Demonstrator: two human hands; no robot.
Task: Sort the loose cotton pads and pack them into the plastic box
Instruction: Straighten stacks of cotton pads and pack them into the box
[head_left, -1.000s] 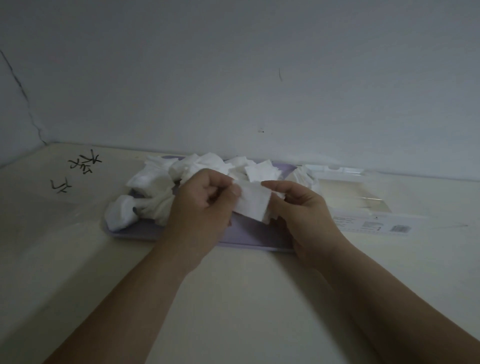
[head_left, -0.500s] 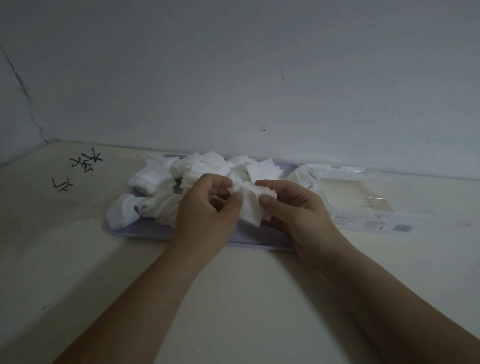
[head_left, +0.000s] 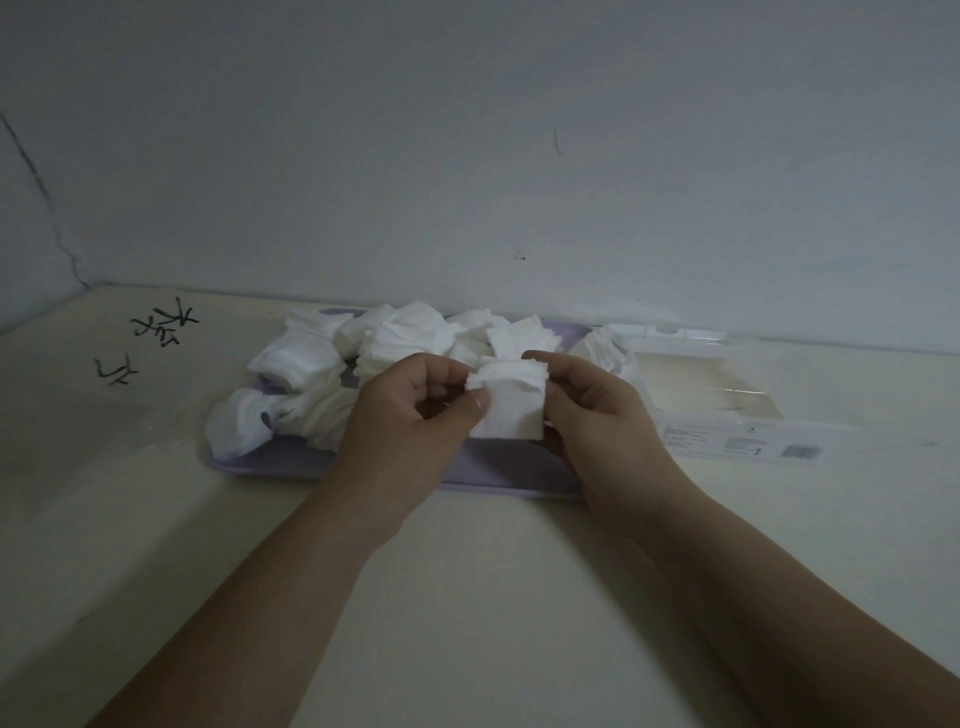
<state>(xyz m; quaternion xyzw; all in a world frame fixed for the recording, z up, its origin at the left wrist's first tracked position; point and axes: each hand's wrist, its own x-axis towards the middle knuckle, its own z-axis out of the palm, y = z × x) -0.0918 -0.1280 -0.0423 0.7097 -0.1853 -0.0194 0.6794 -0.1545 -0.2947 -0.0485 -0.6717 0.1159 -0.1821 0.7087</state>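
The left hand (head_left: 410, 421) and the right hand (head_left: 602, 421) meet over the near edge of the tray. Each pinches one side of a small stack of cotton pads (head_left: 511, 405), thumb in front and fingers curled behind.

The pale counter (head_left: 467, 597) carries everything. On it, at 12 o'clock from the hands, lies a lilac tray (head_left: 498, 470). The clear plastic box (head_left: 753, 444) lies open just beside the tray at 2 o'clock, and I cannot tell whether any pads are in it yet. The loose heap of pads (head_left: 410, 332) covers the far half of the tray, from 10 to 1 o'clock, so most of the sorting looks undone.

The pads look feather-light, soft and limp. A stack will likely fan out or shed sheets if it is held by one corner. The edges at the top of the held stack sit uneven. It seems best to grip across the flat faces at two opposite sides and press lightly to square the edges. Squeezing hard would crumple them.
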